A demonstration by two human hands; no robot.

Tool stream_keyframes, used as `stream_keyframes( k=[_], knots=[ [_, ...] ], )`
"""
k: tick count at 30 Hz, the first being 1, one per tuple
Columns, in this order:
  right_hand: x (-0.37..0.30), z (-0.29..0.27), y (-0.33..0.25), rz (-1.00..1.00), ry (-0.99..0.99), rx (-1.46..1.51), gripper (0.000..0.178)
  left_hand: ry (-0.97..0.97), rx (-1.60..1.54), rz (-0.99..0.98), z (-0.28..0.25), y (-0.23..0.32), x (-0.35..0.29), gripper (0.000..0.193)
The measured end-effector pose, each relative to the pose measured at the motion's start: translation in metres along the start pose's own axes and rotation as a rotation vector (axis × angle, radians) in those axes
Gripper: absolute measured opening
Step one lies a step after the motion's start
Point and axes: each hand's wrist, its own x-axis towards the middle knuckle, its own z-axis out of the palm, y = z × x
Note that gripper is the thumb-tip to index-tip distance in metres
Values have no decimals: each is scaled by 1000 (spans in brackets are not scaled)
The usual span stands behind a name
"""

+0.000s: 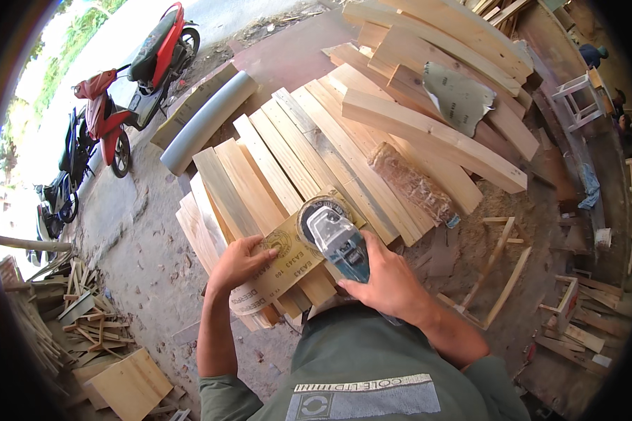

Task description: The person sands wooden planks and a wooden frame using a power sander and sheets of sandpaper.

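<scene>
My right hand [393, 281] is wrapped around the body of a teal angle grinder [347, 252] with a silver head. Its round disc [306, 217] rests at the far end of a tan sandpaper sheet [296, 261], printed side up. The sheet's near left end curls downward. At its left edge, my left hand [242, 263] grips the paper with the thumb on top; the other fingers are partly hidden. Beneath both hands lies a row of pale wooden boards [288, 154], side by side.
A brown wrapped bundle [411, 182] and a thick beam [435, 137] lie on the boards at right, near a grey-green sandpaper piece [458, 98]. A grey roll [211, 121] lies far left, before a red motorbike [105, 116]. Wood scraps [91, 323] fill the lower left; a wooden frame [495, 288] lies right.
</scene>
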Motion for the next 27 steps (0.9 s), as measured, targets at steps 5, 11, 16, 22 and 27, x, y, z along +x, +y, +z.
stream_keyframes(
  k=[5, 11, 16, 22, 27],
  knots=[
    [1, 5, 11, -22, 42, 48, 89, 267, 343, -7, 17, 27, -11, 54],
    [3, -3, 17, -6, 23, 101, 90, 426, 505, 412, 65, 51, 0, 97],
    [2, -1, 27, -49, 18, 137, 91, 442, 471, 409, 87, 49, 27, 107],
    [-4, 1, 30, -48, 12, 123, 91, 458, 487, 406, 94, 48, 31, 107],
    [-4, 4, 33, -79, 33, 88, 91, 441, 500, 356, 97, 48, 30, 104]
  ],
)
